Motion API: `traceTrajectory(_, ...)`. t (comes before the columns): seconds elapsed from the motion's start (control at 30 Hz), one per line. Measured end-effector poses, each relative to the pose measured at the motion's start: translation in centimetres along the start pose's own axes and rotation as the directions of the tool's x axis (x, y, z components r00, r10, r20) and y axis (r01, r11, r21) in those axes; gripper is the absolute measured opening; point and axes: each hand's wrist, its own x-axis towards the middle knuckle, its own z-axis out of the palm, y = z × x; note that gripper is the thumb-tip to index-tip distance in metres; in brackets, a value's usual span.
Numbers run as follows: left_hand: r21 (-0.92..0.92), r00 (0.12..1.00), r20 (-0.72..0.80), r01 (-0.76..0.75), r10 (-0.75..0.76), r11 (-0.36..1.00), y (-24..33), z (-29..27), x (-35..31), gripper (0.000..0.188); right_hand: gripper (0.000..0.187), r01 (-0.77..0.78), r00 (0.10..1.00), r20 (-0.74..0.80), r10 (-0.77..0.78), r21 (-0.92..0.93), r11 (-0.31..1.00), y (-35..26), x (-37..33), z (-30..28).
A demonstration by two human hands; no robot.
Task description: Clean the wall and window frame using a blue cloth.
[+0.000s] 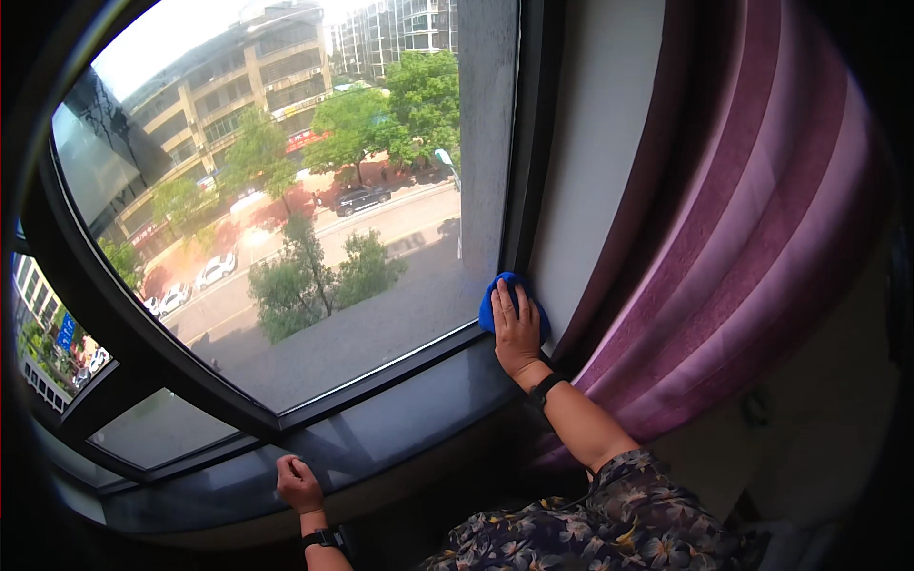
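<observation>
A blue cloth lies pressed into the lower right corner of the dark window frame. My right hand rests on top of it, fingers stretched along the cloth and holding it against the frame. My left hand is curled closed just above the near edge of the dark windowsill; whether anything is inside its fingers is hidden. Black bands circle both my wrists. Beside the cloth stands the large window pane.
Pink and purple striped curtains hang at the right, close to my right forearm. A pale wall strip separates them from the frame. Smaller framed panes continue at the left. Outside are a street, trees, parked cars and buildings.
</observation>
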Motion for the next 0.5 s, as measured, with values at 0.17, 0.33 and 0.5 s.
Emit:
traceTrajectory(0.17,0.004,1.000,0.007,-0.001,0.001,1.000,0.8,0.2,0.1,0.009,0.049,-0.068,0.968,0.244,0.059,0.027,0.997,-0.5,-4.8,3.0)
traceTrajectory(0.33,0.030,1.000,-0.020,0.001,-0.001,1.000,0.2,0.1,-0.2,0.009,0.035,-0.218,0.849,0.504,0.160,0.058,0.974,-1.9,-1.4,1.3)
traceTrajectory(0.5,0.022,1.000,-0.018,0.006,-0.005,1.000,0.6,0.6,-0.2,0.009,0.026,-0.741,0.524,0.848,-0.087,0.503,0.444,-0.5,2.0,-3.1)
